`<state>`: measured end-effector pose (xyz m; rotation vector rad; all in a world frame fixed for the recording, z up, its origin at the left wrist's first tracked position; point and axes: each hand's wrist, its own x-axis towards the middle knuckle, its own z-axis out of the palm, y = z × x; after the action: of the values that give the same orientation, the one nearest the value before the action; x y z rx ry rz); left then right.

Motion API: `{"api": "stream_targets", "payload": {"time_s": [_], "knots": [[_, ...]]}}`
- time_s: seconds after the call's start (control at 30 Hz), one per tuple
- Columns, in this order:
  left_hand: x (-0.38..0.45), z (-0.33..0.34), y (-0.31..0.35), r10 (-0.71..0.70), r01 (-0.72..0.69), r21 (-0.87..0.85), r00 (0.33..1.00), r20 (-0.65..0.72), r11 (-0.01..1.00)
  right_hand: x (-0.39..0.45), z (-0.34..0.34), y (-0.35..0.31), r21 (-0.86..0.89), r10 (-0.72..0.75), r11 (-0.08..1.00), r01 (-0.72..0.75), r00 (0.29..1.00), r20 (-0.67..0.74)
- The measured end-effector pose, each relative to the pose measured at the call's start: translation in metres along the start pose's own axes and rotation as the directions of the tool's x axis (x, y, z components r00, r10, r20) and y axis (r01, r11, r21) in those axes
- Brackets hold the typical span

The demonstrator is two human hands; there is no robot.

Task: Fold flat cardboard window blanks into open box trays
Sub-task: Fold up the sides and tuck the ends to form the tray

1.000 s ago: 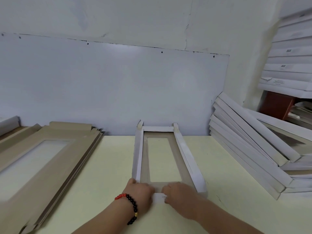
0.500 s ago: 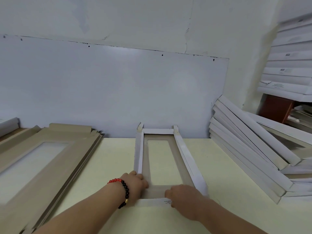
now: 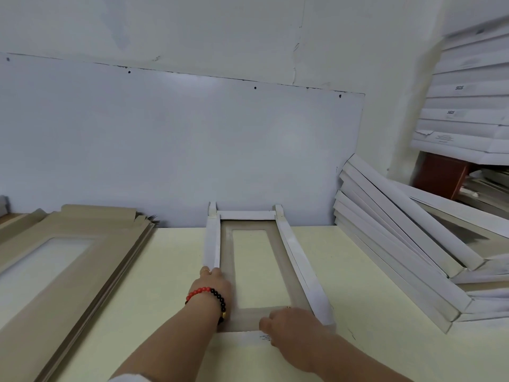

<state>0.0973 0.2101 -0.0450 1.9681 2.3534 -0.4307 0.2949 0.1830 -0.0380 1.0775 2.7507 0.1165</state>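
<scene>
A cardboard window blank [image 3: 279,260] lies lengthwise on the pale yellow table [image 3: 170,271], brown inside up. Its white left wall [image 3: 212,241], right wall [image 3: 303,268] and far wall [image 3: 245,215] stand folded up. The near flap [image 3: 242,337], white with small print, lies flat on the table. My left hand [image 3: 213,285], with a red and black bead bracelet on the wrist, grips the left wall partway along. My right hand [image 3: 292,326] presses with bent fingers on the brown near strip at the right corner, thumb at the flap's fold line.
A stack of flat brown window blanks [image 3: 68,260] lies at the left. Folded white trays [image 3: 399,249] lean in a pile at the right, with more white boxes [image 3: 468,106] stacked above on a shelf. A grey wall panel [image 3: 179,147] stands behind the table.
The near flap, held up a second ago by both hands, now lies flat. My left hand has slid forward along the left wall. My right hand stays at the near right corner.
</scene>
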Motion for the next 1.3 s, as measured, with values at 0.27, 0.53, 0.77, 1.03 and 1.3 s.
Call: {"api": "stream_targets", "payload": {"time_s": [0.27,0.53,0.77,1.03,1.3], "knots": [[0.000,-0.001,-0.009,0.007,-0.007,-0.027,1.000,-0.003,1.000,0.001,0.005,0.001,0.019,0.008,1.000,-0.008,1.000,-0.021],[-0.014,-0.023,-0.010,0.278,-0.286,0.148,0.958,0.073,0.947,-0.001,0.005,-0.001,0.017,0.013,1.000,-0.012,0.999,-0.040],[-0.027,-0.019,-0.027,0.348,-0.350,0.023,0.936,0.048,0.937,-0.001,0.004,-0.001,0.026,0.013,1.000,-0.012,0.999,-0.029],[-0.027,-0.017,-0.025,0.271,-0.272,0.012,0.961,0.045,0.962,-0.001,0.003,-0.001,0.036,0.032,0.999,-0.031,0.999,-0.026],[-0.025,-0.024,-0.026,0.234,-0.239,0.111,0.971,0.050,0.965,-0.001,0.006,-0.001,0.052,0.037,0.998,-0.036,0.999,-0.036]]}}
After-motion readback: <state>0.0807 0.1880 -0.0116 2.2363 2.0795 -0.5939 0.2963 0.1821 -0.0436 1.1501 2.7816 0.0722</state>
